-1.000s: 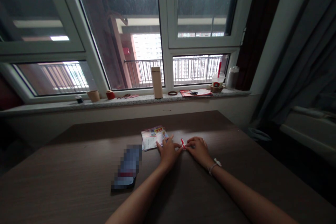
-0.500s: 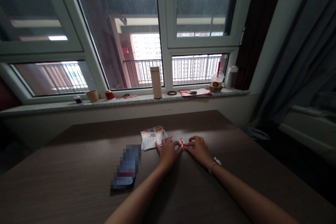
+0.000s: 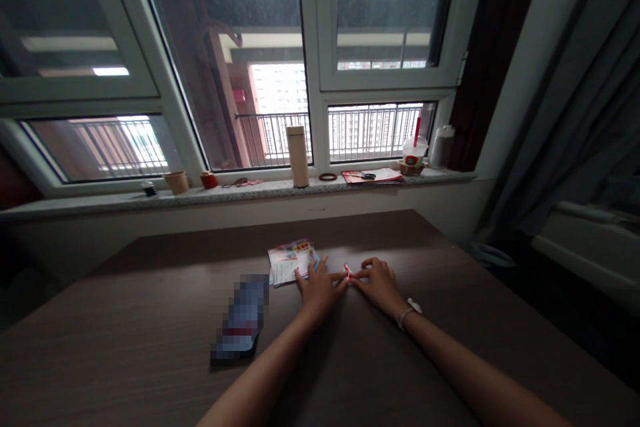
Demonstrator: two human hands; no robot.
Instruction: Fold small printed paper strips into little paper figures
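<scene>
Both of my hands rest on the dark wooden table (image 3: pixel 150 347), fingertips meeting over a small red and white piece of folded paper (image 3: pixel 347 273). My left hand (image 3: pixel 317 290) pinches its left side with thumb and forefinger, the other fingers spread toward a colourful paper packet (image 3: pixel 289 260) lying just beyond. My right hand (image 3: pixel 379 282) pinches the right side, fingers curled; a pale band sits on that wrist. Most of the small piece is hidden between the fingertips.
A blurred dark flat object (image 3: pixel 243 317) lies on the table to the left of my arm. On the window sill (image 3: pixel 250 193) stand a tall beige flask (image 3: pixel 299 156), a drink cup with red straw (image 3: pixel 414 152), a paper cup (image 3: pixel 177 182) and papers.
Both hands stay pinched on the small red and white piece, shifting only slightly away from me. The view has barely moved.
</scene>
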